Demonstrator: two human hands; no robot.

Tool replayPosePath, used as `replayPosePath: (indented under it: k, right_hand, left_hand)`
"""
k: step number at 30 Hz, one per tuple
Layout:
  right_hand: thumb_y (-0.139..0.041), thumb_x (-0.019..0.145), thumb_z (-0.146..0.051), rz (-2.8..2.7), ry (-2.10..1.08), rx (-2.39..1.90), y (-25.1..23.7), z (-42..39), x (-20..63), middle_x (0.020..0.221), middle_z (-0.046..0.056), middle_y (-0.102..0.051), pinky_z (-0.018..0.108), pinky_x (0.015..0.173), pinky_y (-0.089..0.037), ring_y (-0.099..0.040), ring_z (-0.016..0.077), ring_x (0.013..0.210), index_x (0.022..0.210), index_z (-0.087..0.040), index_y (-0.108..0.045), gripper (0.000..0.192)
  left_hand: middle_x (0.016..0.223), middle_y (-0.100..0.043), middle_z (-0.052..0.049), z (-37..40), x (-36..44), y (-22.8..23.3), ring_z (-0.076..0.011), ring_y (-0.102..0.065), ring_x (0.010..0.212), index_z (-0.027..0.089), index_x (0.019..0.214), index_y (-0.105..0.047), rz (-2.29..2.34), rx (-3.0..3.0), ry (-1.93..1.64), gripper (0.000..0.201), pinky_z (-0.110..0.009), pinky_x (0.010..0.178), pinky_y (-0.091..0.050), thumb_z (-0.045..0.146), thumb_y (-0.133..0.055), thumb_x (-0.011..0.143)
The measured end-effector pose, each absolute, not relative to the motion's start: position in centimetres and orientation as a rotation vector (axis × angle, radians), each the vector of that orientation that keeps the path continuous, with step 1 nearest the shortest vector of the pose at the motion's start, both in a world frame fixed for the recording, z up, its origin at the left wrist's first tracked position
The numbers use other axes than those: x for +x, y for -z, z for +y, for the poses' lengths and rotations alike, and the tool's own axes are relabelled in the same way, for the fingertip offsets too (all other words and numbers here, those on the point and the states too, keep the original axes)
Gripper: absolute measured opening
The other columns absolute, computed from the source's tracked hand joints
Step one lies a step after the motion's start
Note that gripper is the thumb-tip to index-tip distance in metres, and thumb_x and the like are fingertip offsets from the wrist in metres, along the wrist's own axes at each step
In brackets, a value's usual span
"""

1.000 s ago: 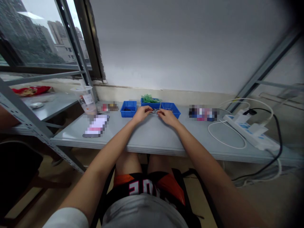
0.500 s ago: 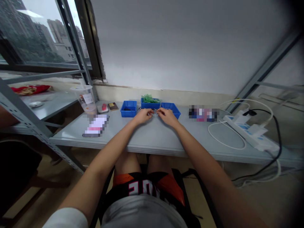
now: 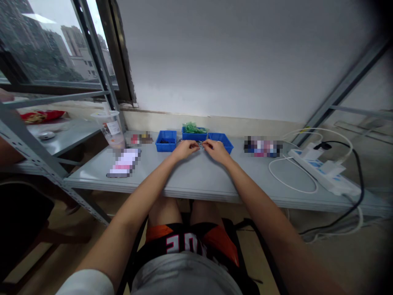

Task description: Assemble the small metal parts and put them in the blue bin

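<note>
Head view looks down along two bare forearms to a grey worktop (image 3: 196, 176), where the left hand (image 3: 184, 149) and the right hand (image 3: 217, 150) meet just in front of a row of small blue bins. Between their fingertips sits a small metal piece (image 3: 200, 144), pinched from both sides; it is too small and blurred to say what it is, but both hands are closed on it with curled fingers. It is held low over the worktop, just before the middle blue bin (image 3: 194, 134), which carries a heap of green parts (image 3: 193, 127). To its left stands another blue bin (image 3: 166, 141) with something dark inside, and to its right a third blue bin (image 3: 221, 140), partly hidden behind the right hand. Farther left on the worktop lie a phone (image 3: 124, 163) and a clear plastic cup (image 3: 112, 130) near the window frame. Well to the right lie a white power strip (image 3: 325, 171), a white cable loop (image 3: 291, 174) and a black cable (image 3: 357, 180). Below the worktop edge the person's knees and dark shorts with orange show.
</note>
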State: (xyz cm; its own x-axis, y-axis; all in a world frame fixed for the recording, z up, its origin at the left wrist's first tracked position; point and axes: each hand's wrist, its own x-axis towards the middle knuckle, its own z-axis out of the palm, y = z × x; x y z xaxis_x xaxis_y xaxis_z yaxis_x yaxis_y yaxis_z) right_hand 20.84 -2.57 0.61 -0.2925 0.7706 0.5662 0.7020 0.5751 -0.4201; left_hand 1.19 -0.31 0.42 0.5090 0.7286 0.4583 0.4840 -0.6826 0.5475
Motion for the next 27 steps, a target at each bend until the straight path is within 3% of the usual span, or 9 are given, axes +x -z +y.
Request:
replayPosePath:
  k: [12,27]
  right_hand:
    - [-0.051,0.090,-0.028,-2.066,-0.129,-1.194,-0.5,-2.4,21.1,0.082,0.005,-0.072,0.027,0.069,-0.041,-0.060,0.0167,0.071,0.091,-0.018,-0.070,0.021]
    - [-0.047,0.091,-0.025,-2.251,-0.254,-1.209,-0.1,-2.7,20.3,0.073,0.003,-0.066,0.026,0.067,-0.039,-0.056,0.0155,0.066,0.088,-0.018,-0.068,0.022]
  left_hand:
    - [0.092,-0.070,-0.008,-0.7,1.1,-1.0,-0.0176,-0.062,0.084,0.013,0.092,-0.072,1.046,2.395,-1.083,0.016,-0.029,0.082,-0.047,0.024,-0.063,0.084]
    - [0.091,-0.071,-0.006,-0.7,1.4,-0.8,-0.0167,-0.064,0.085,0.014,0.089,-0.069,0.966,2.354,-1.139,0.013,-0.029,0.081,-0.049,0.022,-0.059,0.085]
